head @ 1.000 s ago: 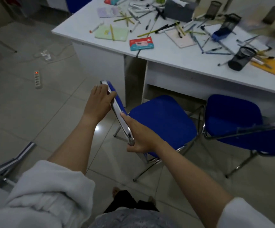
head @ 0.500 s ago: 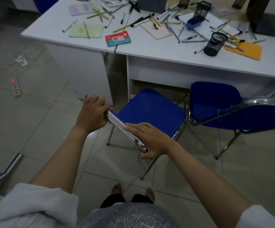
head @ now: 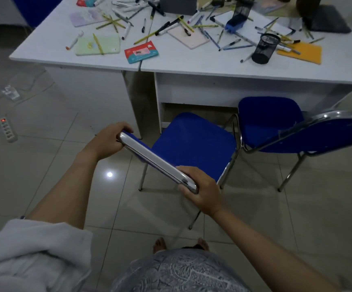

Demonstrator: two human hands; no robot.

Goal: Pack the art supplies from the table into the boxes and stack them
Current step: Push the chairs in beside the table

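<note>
A white table (head: pixel 192 66) carries several scattered pens, pencils and markers (head: pixel 166 26), a green pad (head: pixel 97 45), a red and teal box (head: pixel 141 52), a pink pad (head: pixel 190 37), an orange pad (head: pixel 301 52), a black mesh cup (head: pixel 264 48) and a blue sharpener (head: pixel 235 23). I stand before a blue chair (head: pixel 194 144). My left hand (head: pixel 107 140) grips the left end of its chrome backrest rail. My right hand (head: pixel 202 190) grips the right end.
A second blue chair (head: pixel 272 121) stands to the right, pushed toward the table. A power strip (head: pixel 7 129) with a red light lies on the tiled floor at left. A grey box (head: pixel 178 5) and a dark case (head: pixel 329 20) sit at the table's back.
The chair and my two hands on its backrest have shifted toward the table and to the right. My view has swung so more of the tabletop shows.
</note>
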